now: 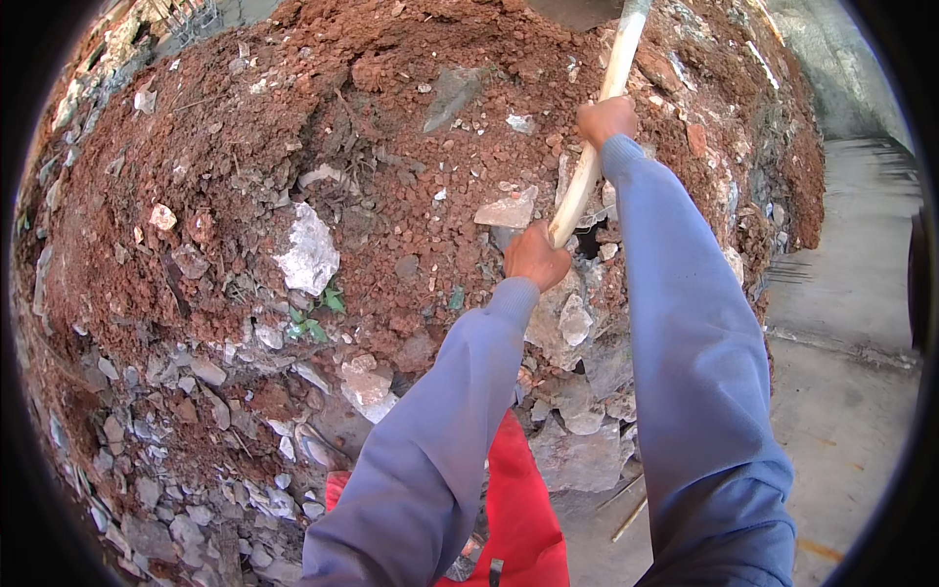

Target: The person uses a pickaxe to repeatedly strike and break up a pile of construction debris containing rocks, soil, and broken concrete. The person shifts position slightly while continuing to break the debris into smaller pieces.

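Note:
A pale wooden handle (622, 60) slants from the middle of the view up to the top edge. Both my hands are closed around it. My left hand (538, 255) grips its lower end, and my right hand (608, 121) holds it farther up. At the top edge shows part of a dark metal blade (576, 10), close beside the handle; its join with the handle and the rest of it cannot be made out. Under the handle lies reddish-brown soil (411, 220) mixed with stones and rubble.
A white stone chunk (310, 249) and a small green plant (308, 326) lie left of my hands. Broken rubble (183, 433) covers the lower left. Concrete slabs (576, 455) lie near my red-clad legs (517, 506). A concrete floor (843, 293) borders the mound on the right.

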Action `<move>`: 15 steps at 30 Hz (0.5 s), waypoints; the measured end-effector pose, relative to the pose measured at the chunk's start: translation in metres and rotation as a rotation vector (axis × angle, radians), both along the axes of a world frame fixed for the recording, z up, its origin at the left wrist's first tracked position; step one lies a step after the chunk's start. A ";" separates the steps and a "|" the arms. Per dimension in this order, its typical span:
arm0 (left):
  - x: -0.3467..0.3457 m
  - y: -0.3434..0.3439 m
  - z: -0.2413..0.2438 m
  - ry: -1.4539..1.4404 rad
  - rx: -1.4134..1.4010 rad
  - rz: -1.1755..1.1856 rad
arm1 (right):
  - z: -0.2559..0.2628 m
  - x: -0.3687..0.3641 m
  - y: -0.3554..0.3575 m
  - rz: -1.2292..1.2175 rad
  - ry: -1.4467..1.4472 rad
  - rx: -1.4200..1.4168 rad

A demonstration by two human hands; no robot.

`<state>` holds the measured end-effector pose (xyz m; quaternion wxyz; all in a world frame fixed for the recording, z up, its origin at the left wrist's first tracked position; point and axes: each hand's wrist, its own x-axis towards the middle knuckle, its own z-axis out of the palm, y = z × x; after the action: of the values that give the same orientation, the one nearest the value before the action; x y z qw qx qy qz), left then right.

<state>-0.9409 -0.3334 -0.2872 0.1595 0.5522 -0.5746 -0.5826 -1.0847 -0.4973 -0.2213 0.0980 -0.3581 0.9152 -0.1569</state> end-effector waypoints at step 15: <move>0.085 0.145 0.006 0.323 0.365 0.359 | 0.001 0.148 0.108 0.221 0.009 0.209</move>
<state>-0.8558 -0.1888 -0.2812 0.2475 0.5646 -0.3210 -0.7190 -0.9363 -0.3891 -0.2204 0.1472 -0.4453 0.8819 -0.0475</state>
